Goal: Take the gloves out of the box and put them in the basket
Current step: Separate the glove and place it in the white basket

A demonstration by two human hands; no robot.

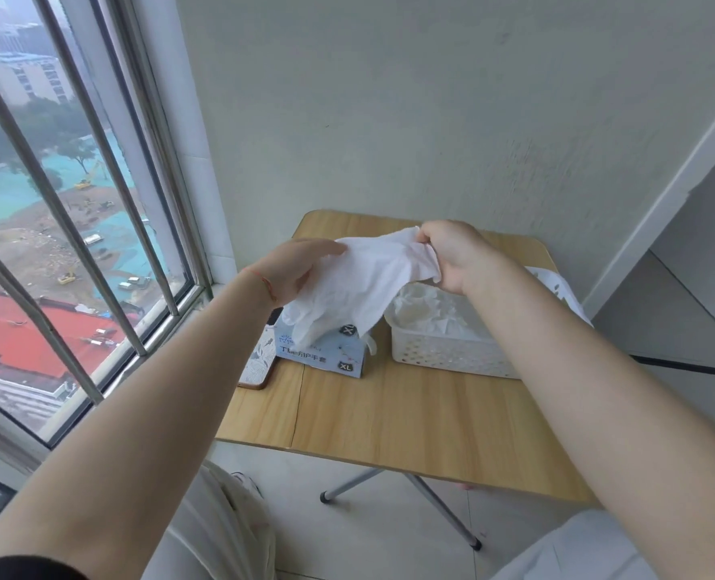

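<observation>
Gloves (426, 305) already fill the basket (447, 353) at 3 o'clock of the box (326, 353); our right hand (452, 257) pinches another glove (360, 282), our left hand (297, 265) flat against it, more likely left.

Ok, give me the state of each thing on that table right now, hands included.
Glove: out of the box, held in the air between both hands above box and basket.
Left hand: fingers extended along the glove's left edge.
Right hand: pinching the glove's right end.
Box: upright on the table, another glove poking from its right side.
Basket: right of the box, already holding crumpled gloves.
Table: unfolded, standing.
</observation>
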